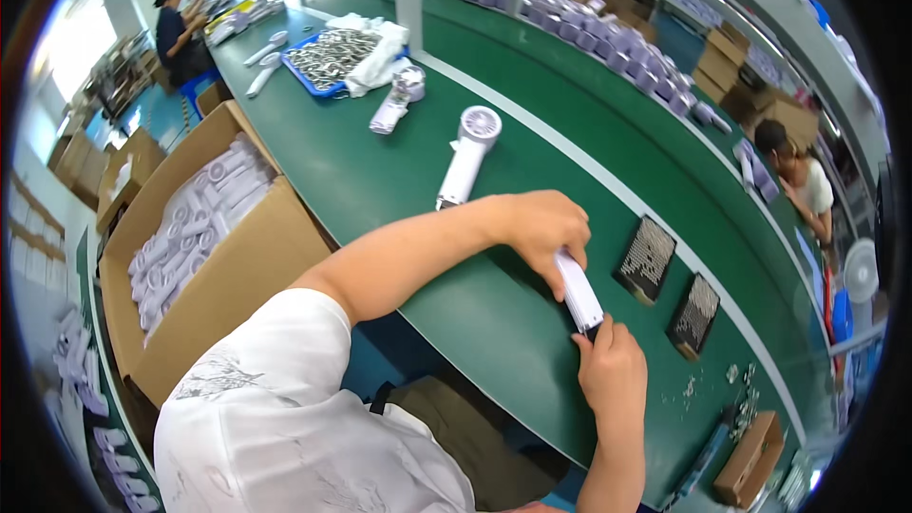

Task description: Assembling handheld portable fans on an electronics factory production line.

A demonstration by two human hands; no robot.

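Observation:
Over the green bench, my left hand [549,233] is closed round the upper part of a pale lavender handheld fan [580,293], hiding its head end. The handle slants down to the right. At its lower end, my right hand [613,366] is closed with the fingers pinching beside a small dark part; I cannot tell whether that part belongs to the fan. Left of my hands, a second fan [465,157] lies on the bench with its round grille up. Farther back lies another lavender fan [399,100], partly assembled in look.
A blue tray [332,92] of metal parts stands at the back left. Two black boxes of small screws [648,258] sit right of my hands. A carton [228,275] full of lavender fan parts stands at the left. A screwdriver-like tool [703,461] lies near a small open carton [750,461].

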